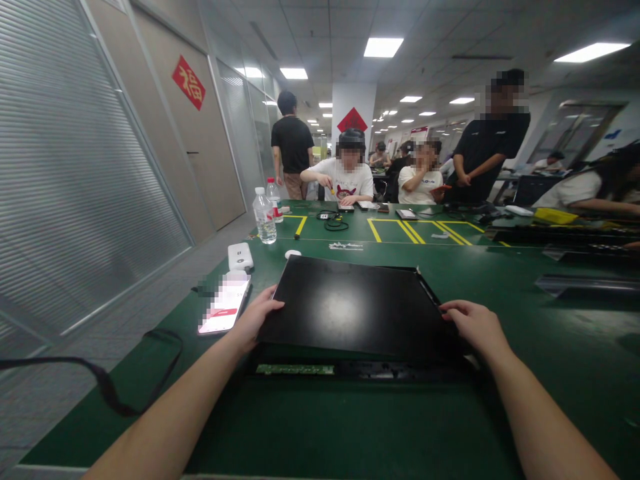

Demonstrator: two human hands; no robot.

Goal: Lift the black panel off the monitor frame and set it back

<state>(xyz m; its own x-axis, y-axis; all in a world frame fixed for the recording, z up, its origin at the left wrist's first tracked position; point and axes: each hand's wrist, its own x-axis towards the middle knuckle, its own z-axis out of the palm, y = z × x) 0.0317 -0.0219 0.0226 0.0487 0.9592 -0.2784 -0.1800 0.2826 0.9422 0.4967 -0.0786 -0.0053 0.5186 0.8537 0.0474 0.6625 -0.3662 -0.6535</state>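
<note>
A black, glossy display panel (pixel 345 307) lies tilted above a black housing (pixel 400 371), its near edge apart from the housing's near strip. My left hand (pixel 257 317) is closed on the panel's left edge, with the thumb on top. My right hand (pixel 473 323) pinches at the panel's right edge; its fingertips are partly hidden, and I cannot tell whether they also touch the housing. A narrow green circuit board (pixel 295 369) shows in the housing's near strip, left of the middle.
On the green table (pixel 350 433), a lit phone (pixel 227 310), a white device (pixel 241 256) and water bottles (pixel 265 217) stand to the left. Dark curved strips (pixel 585 285) lie at right. A black strap (pixel 113 393) hangs over the left edge. Several people sit or stand beyond.
</note>
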